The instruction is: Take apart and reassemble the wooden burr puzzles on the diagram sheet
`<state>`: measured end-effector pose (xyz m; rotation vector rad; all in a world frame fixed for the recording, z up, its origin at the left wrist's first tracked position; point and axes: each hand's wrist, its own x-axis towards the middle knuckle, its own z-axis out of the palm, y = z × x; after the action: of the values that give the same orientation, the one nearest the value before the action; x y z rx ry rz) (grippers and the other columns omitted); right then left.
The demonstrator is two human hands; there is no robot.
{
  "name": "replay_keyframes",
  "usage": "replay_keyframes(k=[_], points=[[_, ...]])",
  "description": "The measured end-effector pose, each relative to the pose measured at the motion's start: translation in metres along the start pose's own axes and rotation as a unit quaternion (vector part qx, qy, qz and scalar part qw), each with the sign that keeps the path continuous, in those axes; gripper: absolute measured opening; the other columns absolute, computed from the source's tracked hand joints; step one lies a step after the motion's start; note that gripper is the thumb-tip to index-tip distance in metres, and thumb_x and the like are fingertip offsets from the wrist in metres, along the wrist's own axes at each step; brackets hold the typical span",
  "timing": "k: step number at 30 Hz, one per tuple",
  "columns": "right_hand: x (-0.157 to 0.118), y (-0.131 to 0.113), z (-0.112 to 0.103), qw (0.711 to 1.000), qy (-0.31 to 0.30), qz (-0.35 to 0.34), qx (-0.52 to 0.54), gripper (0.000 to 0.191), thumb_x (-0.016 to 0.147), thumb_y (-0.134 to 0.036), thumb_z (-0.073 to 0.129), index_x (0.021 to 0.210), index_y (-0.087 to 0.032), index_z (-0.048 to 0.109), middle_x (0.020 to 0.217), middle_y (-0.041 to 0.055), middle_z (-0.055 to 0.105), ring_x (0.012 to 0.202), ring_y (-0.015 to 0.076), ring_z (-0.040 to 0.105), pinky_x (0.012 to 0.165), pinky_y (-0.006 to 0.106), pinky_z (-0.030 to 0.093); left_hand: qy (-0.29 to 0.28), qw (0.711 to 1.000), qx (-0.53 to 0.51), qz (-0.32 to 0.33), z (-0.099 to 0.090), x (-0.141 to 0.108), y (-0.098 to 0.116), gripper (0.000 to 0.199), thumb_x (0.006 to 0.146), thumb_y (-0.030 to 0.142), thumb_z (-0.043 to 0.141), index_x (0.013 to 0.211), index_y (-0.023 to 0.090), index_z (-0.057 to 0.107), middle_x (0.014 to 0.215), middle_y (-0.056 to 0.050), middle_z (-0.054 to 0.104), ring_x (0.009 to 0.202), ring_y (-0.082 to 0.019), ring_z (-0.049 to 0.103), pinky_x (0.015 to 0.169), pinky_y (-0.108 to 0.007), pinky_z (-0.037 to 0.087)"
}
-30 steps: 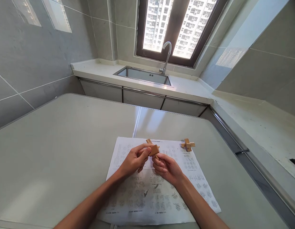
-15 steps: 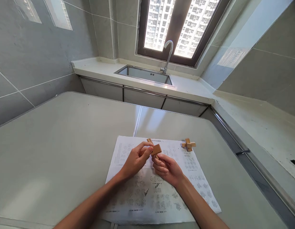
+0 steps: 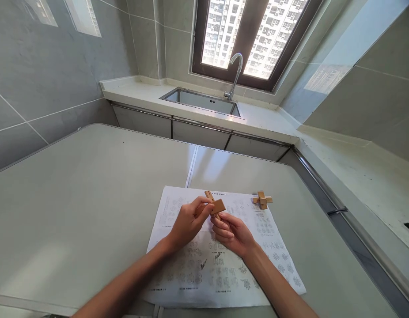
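Note:
Both hands meet over a printed sheet (image 3: 178, 282) on the table. Between thumb and fingers, my left hand (image 3: 187, 221) grips a flat brown wooden puzzle piece (image 3: 219, 206). My right hand (image 3: 234, 234) has its fingers curled round the lower end of a wooden puzzle stick (image 3: 209, 195), whose tip shows above the flat piece. The two pieces cross and touch; how they fit together is hidden by my fingers. An assembled wooden cross puzzle (image 3: 263, 200) rests at the sheet's upper right corner.
The pale table (image 3: 92, 198) has a seam running away from me. Beyond it is a counter (image 3: 134, 95) with a sink (image 3: 201, 102) and a tall faucet (image 3: 236, 75) below a window. Another counter (image 3: 357, 163) with a metal rail runs along the right.
The flat wooden piece has tilted slightly and shifted a little to the right, and more of the stick behind it shows. The hands keep almost the same place.

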<state>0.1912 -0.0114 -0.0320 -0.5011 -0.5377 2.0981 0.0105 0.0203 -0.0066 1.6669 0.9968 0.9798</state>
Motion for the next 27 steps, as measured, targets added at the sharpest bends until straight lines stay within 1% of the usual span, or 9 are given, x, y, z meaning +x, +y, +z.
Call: replay_keyframes(k=[4,7,10,15,17,19,22,25,27], points=[[-0.001,0.000,0.000,1.000,-0.006,0.000,0.015,0.024,0.094,-0.029,0.071,0.078,-0.017,0.057,0.061,-0.0096,0.037,0.043,0.0033,0.015,0.037,0.013,0.023,-0.008,1.000,-0.019,0.005,0.000,0.001,0.003,0.037,0.104,0.054,0.051,0.099,0.020,0.066,0.068,0.003,0.062,0.060,-0.013,0.046,0.060,-0.025,0.037],[-0.002,0.000,0.000,1.000,-0.012,0.001,0.022,0.026,0.096,-0.028,0.069,0.076,-0.017,0.056,0.061,-0.0093,0.038,0.043,0.0032,0.015,0.038,0.012,0.025,-0.015,0.999,-0.029,0.009,0.000,0.001,0.002,0.038,0.104,0.055,0.051,0.102,0.020,0.067,0.071,0.001,0.065,0.062,-0.014,0.051,0.062,-0.026,0.040],[-0.002,0.000,0.000,1.000,-0.018,0.003,0.024,0.022,0.097,-0.028,0.069,0.081,-0.016,0.059,0.062,-0.0089,0.040,0.043,0.0034,0.016,0.039,0.012,0.027,-0.008,1.000,-0.014,0.020,0.001,-0.001,-0.002,0.037,0.104,0.055,0.051,0.104,0.021,0.066,0.069,0.002,0.065,0.062,-0.015,0.054,0.063,-0.026,0.041],[-0.002,0.001,-0.003,0.999,-0.039,0.012,0.025,0.032,0.099,-0.028,0.065,0.072,-0.018,0.051,0.060,-0.0086,0.038,0.043,0.0041,0.018,0.039,0.012,0.030,-0.008,0.997,0.026,0.066,0.004,-0.003,-0.008,0.030,0.103,0.051,0.056,0.110,0.022,0.061,0.068,0.005,0.061,0.060,-0.013,0.053,0.062,-0.025,0.041],[-0.003,0.001,-0.004,0.998,-0.049,0.014,0.025,0.026,0.100,-0.027,0.063,0.077,-0.017,0.055,0.060,-0.0092,0.038,0.042,0.0043,0.018,0.039,0.012,0.030,-0.018,0.997,0.002,0.072,0.005,-0.004,-0.008,0.028,0.105,0.049,0.054,0.112,0.022,0.059,0.074,0.003,0.068,0.065,-0.014,0.059,0.067,-0.026,0.044],[-0.003,0.000,-0.005,0.998,-0.057,0.018,0.025,0.017,0.101,-0.026,0.060,0.087,-0.016,0.060,0.060,-0.0097,0.039,0.042,0.0045,0.018,0.038,0.012,0.030,-0.027,0.997,-0.032,0.062,0.005,-0.004,-0.007,0.028,0.108,0.048,0.049,0.112,0.022,0.057,0.081,0.000,0.073,0.071,-0.015,0.064,0.072,-0.027,0.046],[-0.004,0.000,-0.004,0.997,-0.063,0.020,0.029,0.013,0.101,-0.026,0.060,0.097,-0.014,0.065,0.060,-0.0101,0.040,0.042,0.0044,0.020,0.038,0.012,0.029,-0.031,0.997,-0.063,0.040,0.003,-0.003,-0.004,0.031,0.109,0.050,0.044,0.109,0.021,0.056,0.077,0.001,0.071,0.064,-0.014,0.057,0.065,-0.026,0.043],[-0.003,-0.001,-0.003,0.997,-0.063,0.017,0.037,0.014,0.101,-0.025,0.061,0.097,-0.013,0.066,0.059,-0.0105,0.039,0.041,0.0040,0.019,0.039,0.012,0.029,-0.036,0.993,-0.107,0.016,0.002,-0.001,-0.003,0.033,0.108,0.054,0.045,0.107,0.022,0.053,0.068,0.005,0.061,0.055,-0.011,0.044,0.057,-0.024,0.035],[-0.003,-0.001,-0.003,0.997,-0.062,0.016,0.040,0.014,0.101,-0.025,0.060,0.097,-0.012,0.066,0.059,-0.0107,0.039,0.042,0.0041,0.019,0.039,0.012,0.029,-0.046,0.987,-0.151,0.002,0.002,0.000,-0.003,0.033,0.108,0.055,0.047,0.105,0.023,0.051,0.063,0.008,0.050,0.052,-0.009,0.037,0.054,-0.023,0.031]])
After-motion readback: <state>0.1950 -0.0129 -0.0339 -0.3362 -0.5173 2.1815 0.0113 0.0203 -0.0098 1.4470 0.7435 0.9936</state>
